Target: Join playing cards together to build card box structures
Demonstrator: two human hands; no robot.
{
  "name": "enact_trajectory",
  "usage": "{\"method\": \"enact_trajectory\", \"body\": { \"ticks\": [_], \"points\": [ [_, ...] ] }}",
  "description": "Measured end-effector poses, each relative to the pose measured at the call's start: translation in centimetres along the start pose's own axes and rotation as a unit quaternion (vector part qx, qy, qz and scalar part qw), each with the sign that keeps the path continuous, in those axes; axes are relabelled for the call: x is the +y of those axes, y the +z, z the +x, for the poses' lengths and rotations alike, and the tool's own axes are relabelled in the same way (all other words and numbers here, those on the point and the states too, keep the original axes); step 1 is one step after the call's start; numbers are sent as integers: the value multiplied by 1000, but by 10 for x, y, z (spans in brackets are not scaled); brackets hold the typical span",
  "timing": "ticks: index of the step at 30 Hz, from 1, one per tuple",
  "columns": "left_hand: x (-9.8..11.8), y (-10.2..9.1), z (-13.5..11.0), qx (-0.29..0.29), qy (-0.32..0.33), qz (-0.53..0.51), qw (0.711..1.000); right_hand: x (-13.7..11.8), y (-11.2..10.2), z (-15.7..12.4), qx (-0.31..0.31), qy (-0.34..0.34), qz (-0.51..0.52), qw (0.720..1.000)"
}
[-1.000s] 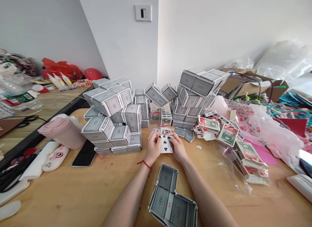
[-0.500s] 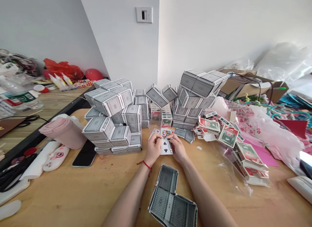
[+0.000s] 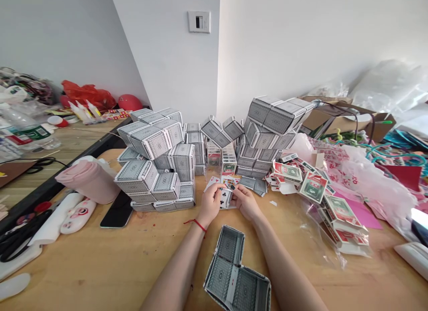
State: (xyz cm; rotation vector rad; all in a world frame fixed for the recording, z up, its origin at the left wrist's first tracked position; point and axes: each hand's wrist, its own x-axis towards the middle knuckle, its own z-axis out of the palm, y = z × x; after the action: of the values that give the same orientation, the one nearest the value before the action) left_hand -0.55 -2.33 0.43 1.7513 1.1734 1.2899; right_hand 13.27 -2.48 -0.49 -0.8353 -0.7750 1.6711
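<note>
My left hand (image 3: 210,203) is closed in a pinch on a playing card (image 3: 224,197) with black clubs on its face. At the card's other side, my right hand (image 3: 246,202) has its thumb and fingers closed on the edge. Beyond my fingertips, a red-suited card (image 3: 214,181) and a picture card (image 3: 230,181) lie face up, partly covered. Between my forearms sits an L-shaped piece (image 3: 222,273) of open-topped boxes made from grey-backed cards. Grey card backs (image 3: 254,184) lie in a small pile right of my right hand.
Tall stacks of card-built blocks stand at left (image 3: 152,141) and right (image 3: 267,119). Card decks in packs (image 3: 228,161) stand between them. Opened card boxes (image 3: 313,186) and plastic bags (image 3: 354,166) cover the right side. A phone (image 3: 116,211) and a pink roll (image 3: 87,179) lie left.
My right hand has shifted slightly right, its thumb farther from my left. The clubs card, flatter before with its corner 3 showing, now appears tilted or bent.
</note>
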Motion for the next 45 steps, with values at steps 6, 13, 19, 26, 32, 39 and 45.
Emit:
{"method": "enact_trajectory", "body": {
  "ticks": [6,13,19,26,32,39,45],
  "points": [
    [1,3,1,5,12,-29,999,-4,1,-3,-42,37,1,998],
    [-4,6,-1,-13,9,-61,998,-4,-3,-6,-123,87,-15,989],
    [0,4,-1,-32,-28,-83,996,1,-4,-2,-83,51,-54,994],
    [-1,6,-1,1,-62,-95,994,5,0,-1,-73,30,-84,993],
    [-5,8,-1,-8,-66,-4,998,5,2,-3,-87,10,-85,993],
    [-4,6,0,-17,-45,-3,999,5,1,-3,-100,-3,-91,991],
    [-3,6,0,-23,-30,9,999,7,-2,-1,-100,-10,-95,990]
  ]
}}
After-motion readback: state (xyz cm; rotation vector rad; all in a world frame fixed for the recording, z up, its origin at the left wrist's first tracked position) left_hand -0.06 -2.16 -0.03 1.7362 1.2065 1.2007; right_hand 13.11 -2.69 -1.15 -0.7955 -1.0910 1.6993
